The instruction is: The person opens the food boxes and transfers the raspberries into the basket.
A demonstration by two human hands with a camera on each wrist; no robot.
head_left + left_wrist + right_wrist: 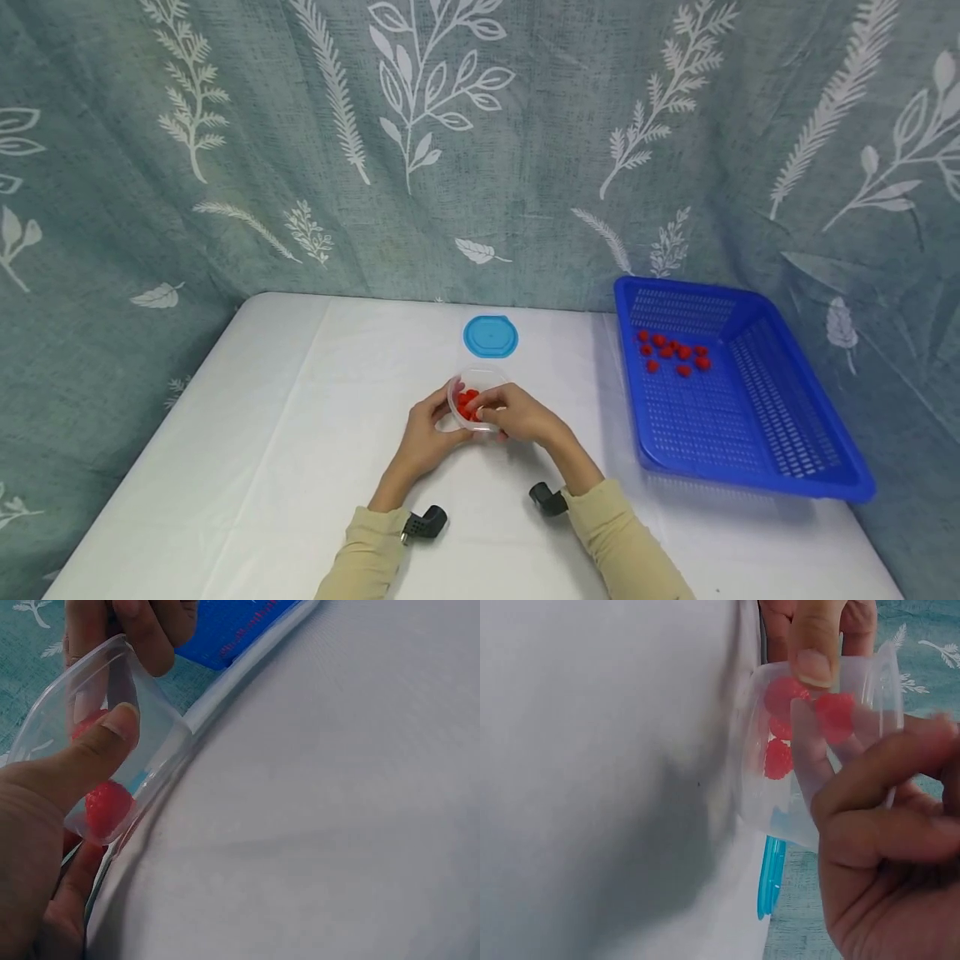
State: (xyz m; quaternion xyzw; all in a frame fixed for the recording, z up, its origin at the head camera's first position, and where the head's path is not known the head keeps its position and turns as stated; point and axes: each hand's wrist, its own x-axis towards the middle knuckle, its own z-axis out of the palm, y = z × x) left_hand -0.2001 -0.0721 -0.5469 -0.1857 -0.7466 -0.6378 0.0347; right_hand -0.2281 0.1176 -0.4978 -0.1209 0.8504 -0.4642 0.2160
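Note:
A clear plastic tub [483, 377] stands on the white table, with several red raspberries [467, 400] inside. My left hand [427, 437] grips the tub from the left, its thumb across the near wall in the left wrist view. Fingers of my right hand [525, 414] reach through the open top into the tub. Seen through the wall in the right wrist view, they pinch one raspberry [835, 718], while other raspberries lie near the tub's bottom. A round blue lid [491, 337] lies flat on the table just beyond the tub.
To the right sits a blue perforated basket [705, 425], holding several more raspberries [666, 351] toward its far left part. The white-covered table [300, 467] meets a green leaf-patterned curtain [375, 233] at the back. Each wrist wears a small black camera.

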